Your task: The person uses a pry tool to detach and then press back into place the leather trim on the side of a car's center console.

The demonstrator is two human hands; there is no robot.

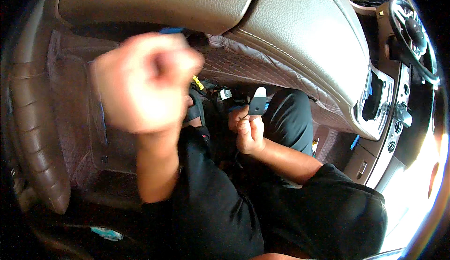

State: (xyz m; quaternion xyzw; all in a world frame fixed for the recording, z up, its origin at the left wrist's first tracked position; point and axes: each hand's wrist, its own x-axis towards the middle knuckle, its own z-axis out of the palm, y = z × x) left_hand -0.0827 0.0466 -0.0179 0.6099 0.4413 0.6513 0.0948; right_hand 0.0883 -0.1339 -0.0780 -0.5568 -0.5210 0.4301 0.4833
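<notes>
Raised close on the left, my left hand (pixel 145 84) is blurred, its fingers curled into a closed shape. Whatever it may hold cannot be made out. A small blue piece (pixel 172 30) shows just past its far edge; whether it touches the hand is unclear. Over my lap, my right hand (pixel 251 135) pinches a flat dark piece (pixel 257 104) with a rounded, shiny end and a small dark spot like a hole. The piece points up and away from the fingers. Its lower end is hidden in the grip.
Brown leather console (pixel 300 21) curves across the far side. At right are the dashboard (pixel 375 138) and steering wheel (pixel 412 30). Quilted floor lining (pixel 262 67) runs below the console. A yellow item (pixel 198 82) and white block (pixel 225 94) lie near my legs. A blue-white packet (pixel 107 233) sits lower left.
</notes>
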